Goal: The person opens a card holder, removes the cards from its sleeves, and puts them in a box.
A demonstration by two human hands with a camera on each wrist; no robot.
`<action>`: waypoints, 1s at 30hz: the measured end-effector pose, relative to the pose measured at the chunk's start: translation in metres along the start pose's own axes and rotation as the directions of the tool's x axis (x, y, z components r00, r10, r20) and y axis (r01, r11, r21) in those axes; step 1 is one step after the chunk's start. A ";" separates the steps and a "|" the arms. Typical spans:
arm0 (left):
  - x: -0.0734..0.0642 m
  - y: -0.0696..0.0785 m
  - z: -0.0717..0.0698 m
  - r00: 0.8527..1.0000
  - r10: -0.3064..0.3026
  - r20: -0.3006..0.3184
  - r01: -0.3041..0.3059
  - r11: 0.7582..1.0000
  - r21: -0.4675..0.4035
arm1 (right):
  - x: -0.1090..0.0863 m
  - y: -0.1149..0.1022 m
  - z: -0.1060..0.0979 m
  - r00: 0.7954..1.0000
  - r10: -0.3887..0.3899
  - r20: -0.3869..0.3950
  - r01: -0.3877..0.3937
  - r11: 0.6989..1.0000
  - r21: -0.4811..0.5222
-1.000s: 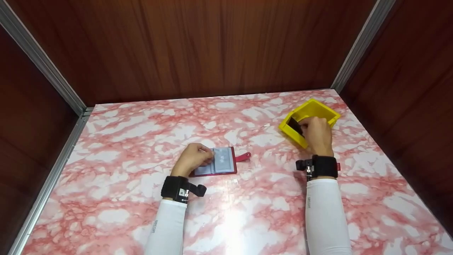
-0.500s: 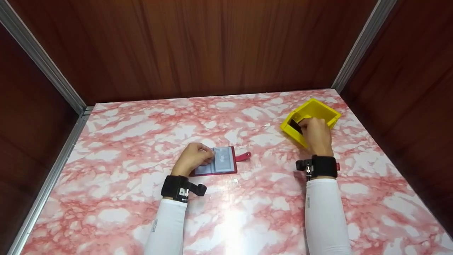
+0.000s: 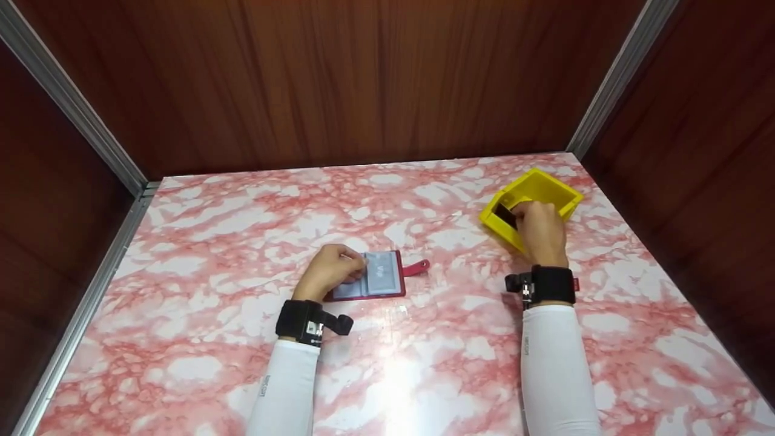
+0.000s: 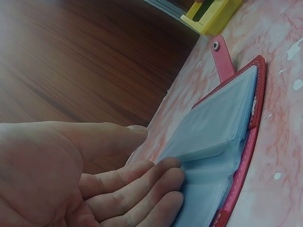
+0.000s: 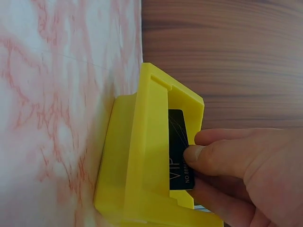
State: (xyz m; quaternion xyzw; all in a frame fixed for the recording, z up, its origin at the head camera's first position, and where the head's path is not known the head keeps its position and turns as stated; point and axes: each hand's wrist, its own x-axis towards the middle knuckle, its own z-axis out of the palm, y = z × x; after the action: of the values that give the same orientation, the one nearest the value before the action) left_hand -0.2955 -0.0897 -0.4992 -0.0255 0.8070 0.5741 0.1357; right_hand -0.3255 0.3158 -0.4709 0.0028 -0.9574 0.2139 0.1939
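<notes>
A red card holder point(image 3: 384, 275) lies unfolded on the table, its clear plastic sleeves point(image 4: 203, 127) facing up and a snap strap point(image 4: 222, 59) sticking out at one end. The fingertips of my left hand point(image 3: 330, 269) rest against the sleeves; the thumb stands apart from the fingers, and nothing is between them. At the back right is a yellow bin point(image 3: 505, 233). My right hand point(image 3: 543, 233) reaches into it and pinches a black card point(image 5: 178, 146) marked "VIP" by its edge. The fingers behind that card are partly hidden.
The table point(image 3: 200, 363) has a red-and-white marbled top. Dark wood-grain panels point(image 3: 363, 79) stand at the back and both sides, with metal rails at the corners. Part of another striped item point(image 5: 201, 208) shows under the right hand in the bin.
The yellow bin has shifted very slightly to the right since a second ago. My right hand stays in it at the black card, and my left hand has stayed on the card holder.
</notes>
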 end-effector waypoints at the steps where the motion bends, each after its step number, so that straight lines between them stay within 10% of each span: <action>1: 0.000 0.000 0.000 1.000 0.002 0.000 -0.002 1.000 0.003 | 0.000 0.000 0.000 1.000 -0.001 -0.002 0.001 1.000 0.002; 17: 0.001 0.000 0.000 1.000 -0.001 -0.008 0.001 1.000 0.029 | 0.000 -0.005 -0.009 0.993 -0.021 -0.113 0.021 1.000 0.002; 30: 0.001 0.001 -0.002 1.000 0.007 -0.030 -0.005 0.999 0.044 | -0.001 -0.051 -0.041 0.972 -0.043 -0.230 0.071 0.991 0.114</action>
State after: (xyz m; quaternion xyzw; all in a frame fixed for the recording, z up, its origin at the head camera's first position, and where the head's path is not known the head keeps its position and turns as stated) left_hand -0.2966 -0.0911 -0.4982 -0.0289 0.8216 0.5561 0.1221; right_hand -0.3046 0.2862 -0.4163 0.0178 -0.9138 0.2650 0.3073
